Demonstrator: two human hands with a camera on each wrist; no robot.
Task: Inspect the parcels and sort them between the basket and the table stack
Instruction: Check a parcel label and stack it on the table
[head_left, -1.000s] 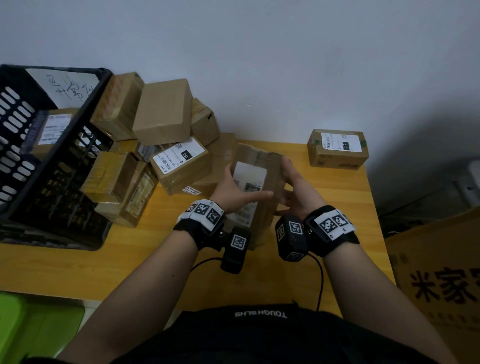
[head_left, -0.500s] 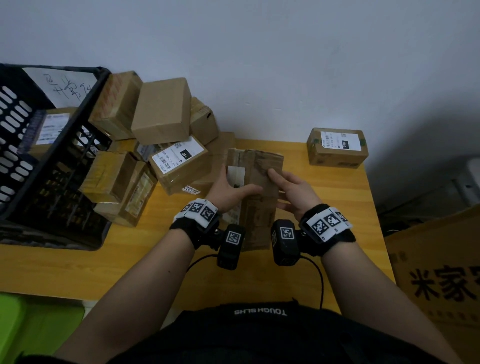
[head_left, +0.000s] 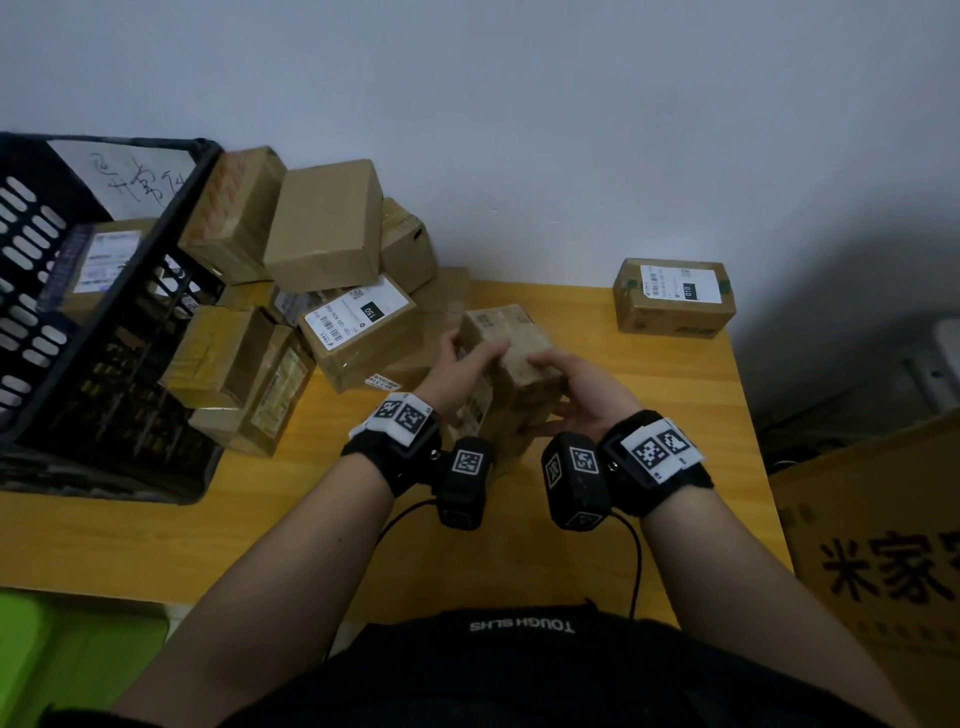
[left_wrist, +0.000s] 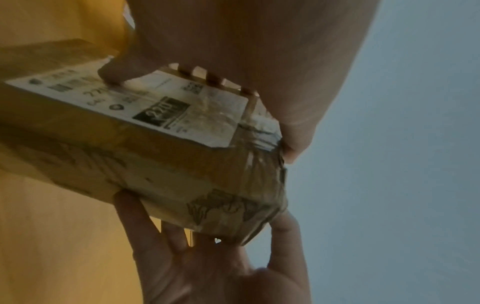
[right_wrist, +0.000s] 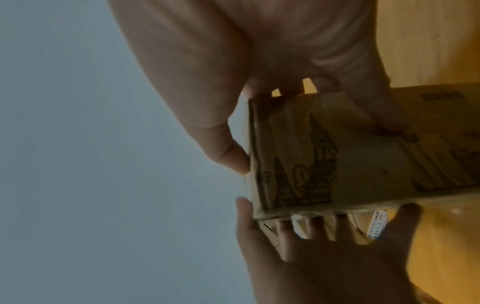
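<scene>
Above the yellow wooden table (head_left: 649, 395), near its middle, a taped cardboard parcel (head_left: 511, 353) is held between both hands and tilted, one end raised toward the wall. Left hand (head_left: 460, 364) grips its left side, fingers curled over the top face and thumb pressed on the white shipping label (left_wrist: 166, 102); right hand (head_left: 582, 384) clasps the opposite side, fingers wrapped across the printed face. Black plastic basket (head_left: 171, 249) stands at the left with one labelled box inside, a loose heap of parcels (head_left: 322, 291) leaning against it, and a single labelled parcel (head_left: 672, 296) sits at the far right corner. Inspection looks under way, with sorting of this parcel yet to come. Glossy tape could let the parcel slip during turning, and carrying it left risks clipping the leaning heap, which looks ready to topple
</scene>
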